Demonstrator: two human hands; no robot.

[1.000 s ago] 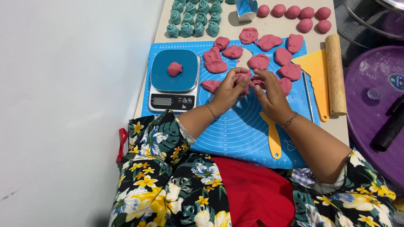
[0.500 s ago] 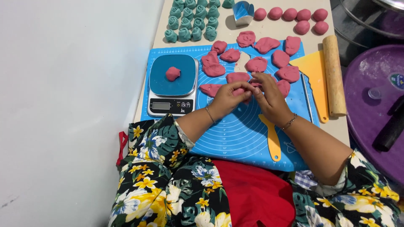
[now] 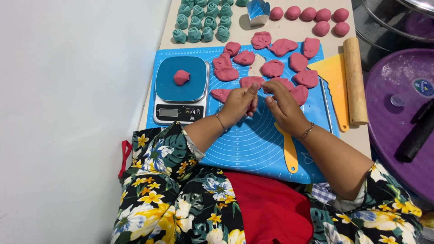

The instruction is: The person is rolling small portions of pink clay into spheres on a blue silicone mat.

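Note:
My left hand (image 3: 241,101) and my right hand (image 3: 282,103) meet over the blue silicone mat (image 3: 253,140), fingers pinched together on a piece of pink dough (image 3: 253,82) between them. Several flat pink dough pieces (image 3: 271,68) lie on the mat just beyond my fingers. A small pink dough lump (image 3: 181,77) rests on the kitchen scale (image 3: 181,90) at the mat's left. Both wrists wear thin bracelets.
Teal dough rosettes (image 3: 201,22) and pink dough balls (image 3: 316,18) sit at the table's far side by a metal cutter (image 3: 258,12). A yellow scraper (image 3: 334,77), wooden rolling pin (image 3: 355,81) and yellow-handled tool (image 3: 289,151) lie right. A purple round tray (image 3: 398,117) is farther right. A white wall is left.
Both hands have drawn together and lifted slightly, pinching the dough piece. The camera view has shifted a little.

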